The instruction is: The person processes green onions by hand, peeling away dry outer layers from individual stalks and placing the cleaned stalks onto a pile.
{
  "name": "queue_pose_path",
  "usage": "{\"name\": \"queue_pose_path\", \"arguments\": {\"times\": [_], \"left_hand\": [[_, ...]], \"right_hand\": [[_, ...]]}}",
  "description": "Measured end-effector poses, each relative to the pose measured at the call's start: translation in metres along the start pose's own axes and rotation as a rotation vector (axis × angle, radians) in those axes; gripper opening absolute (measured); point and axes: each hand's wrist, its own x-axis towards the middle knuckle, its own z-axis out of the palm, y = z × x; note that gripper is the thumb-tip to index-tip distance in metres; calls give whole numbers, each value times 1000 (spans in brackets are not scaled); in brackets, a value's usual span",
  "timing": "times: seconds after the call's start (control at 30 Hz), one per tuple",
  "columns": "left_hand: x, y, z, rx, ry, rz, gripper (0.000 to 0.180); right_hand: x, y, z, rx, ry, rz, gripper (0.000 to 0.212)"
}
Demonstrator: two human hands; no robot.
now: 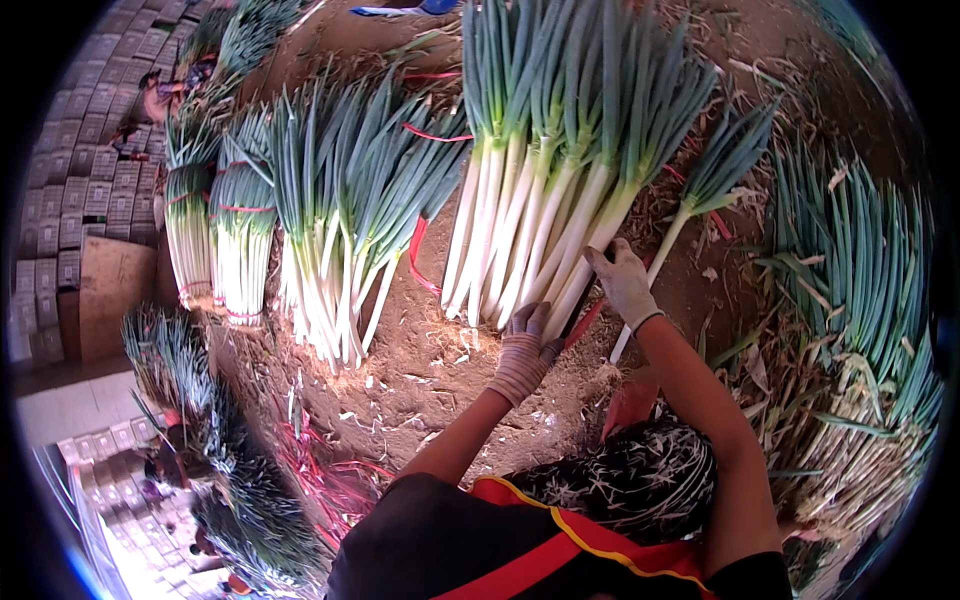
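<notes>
A broad row of long green onions (545, 210) lies before me on the soil, white ends toward me and green leaves pointing away. My left hand (522, 362), in a striped glove, rests its outstretched fingers at the white ends. Against the right side of the row is my right hand (622, 284), in a pale glove, with thumb and fingers apart. A single green onion (672, 235) lies just right of that hand. A red strap (585, 325) shows between my two hands, and a dark edge runs under the row's right side.
Left of the row lies a loose pile of green onions (345, 230), then tied bundles (243, 240). At the right is a large heap (850, 280) with dry roots. Tangled red ties (320, 470) lie lower left. Stacked boxes (80, 180) and other people stand farther left.
</notes>
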Motion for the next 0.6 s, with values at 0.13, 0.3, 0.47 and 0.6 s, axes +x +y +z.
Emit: {"name": "queue_pose_path", "arguments": {"times": [0.13,0.3,0.47,0.6], "left_hand": [[-1,-7,3,33,44,-20,63],[1,-5,9,52,36,-57,60],[-1,-2,1,67,13,-63,60],[-1,-8,0,29,22,-28,60]], "right_hand": [[4,-24,-3,198,-40,-67,78],[18,-10,-10,-112,-75,-128,74],[10,-8,-10,-95,-65,-176,61],[-4,36,-4,-332,99,-507,28]]}}
